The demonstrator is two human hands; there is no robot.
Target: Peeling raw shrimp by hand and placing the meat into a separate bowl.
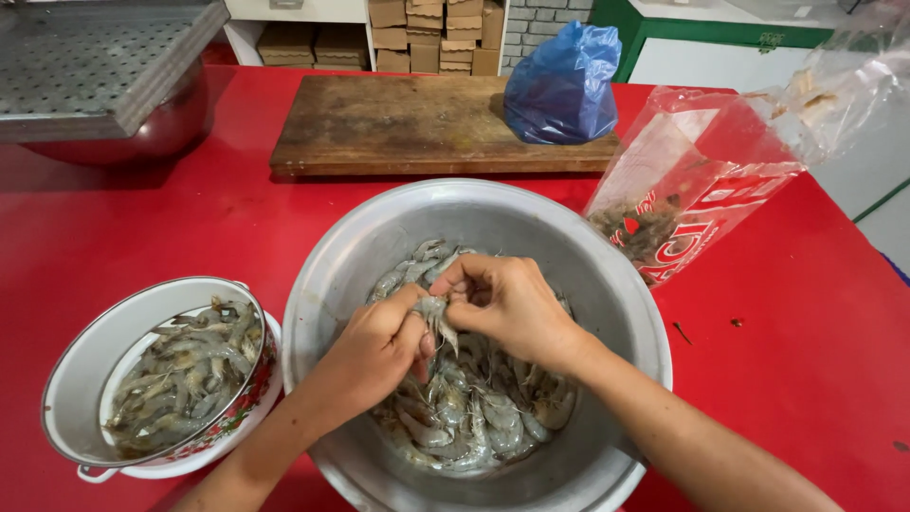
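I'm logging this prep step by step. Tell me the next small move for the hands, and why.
Probably pull the shell or head off the shrimp pinched between the left hand and right hand, over the big metal bowl. Both hands grip that one shrimp above the raw pile, so it seems mid-peel. The small enamel pot alongside already holds shrimp.

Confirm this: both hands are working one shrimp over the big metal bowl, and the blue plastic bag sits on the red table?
Not quite. In the head view the blue plastic bag sits on the wooden cutting board, not the table. The rest holds: both hands work one shrimp over the big metal bowl.
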